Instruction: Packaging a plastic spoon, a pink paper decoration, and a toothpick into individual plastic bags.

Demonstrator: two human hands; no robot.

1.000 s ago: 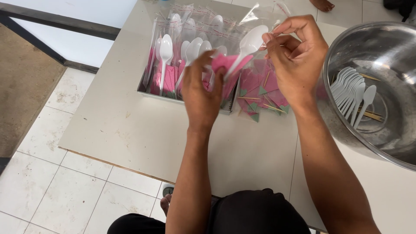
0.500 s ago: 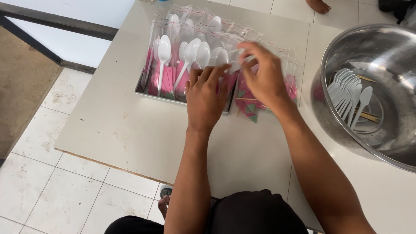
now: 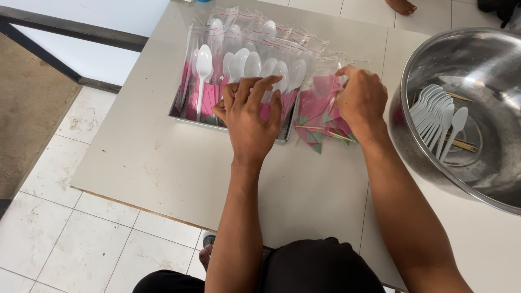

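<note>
Your left hand (image 3: 251,116) lay flat over the near end of the packets (image 3: 244,59) in the tray (image 3: 182,111), upper centre of the frame — fingers spread and pressing down, closed on nothing. Each packet was a clear sleeve with a white spoon and a pink napkin inside, stacked in overlapping rows. Your right hand (image 3: 361,97) sat just right of the tray, over the loose pile (image 3: 317,116) of packets lying on the table (image 3: 163,163); its fingertips were pinched at the top of that pile, though I could not tell whether they truly gripped a sleeve or only touched it.

To do this step well, my judgement was that the left palm needed to keep the stacked row from sliding — the sleeves looked slick and lay at a tilt. The right hand would have done best to take one sleeve by its upper edge, not the spoon bowl, so the toothpick and napkin stayed seated. The steel bowl (image 3: 477,59) at the right edge held loose spoons (image 3: 434,111) and sticks, well apart from both hands.
</note>
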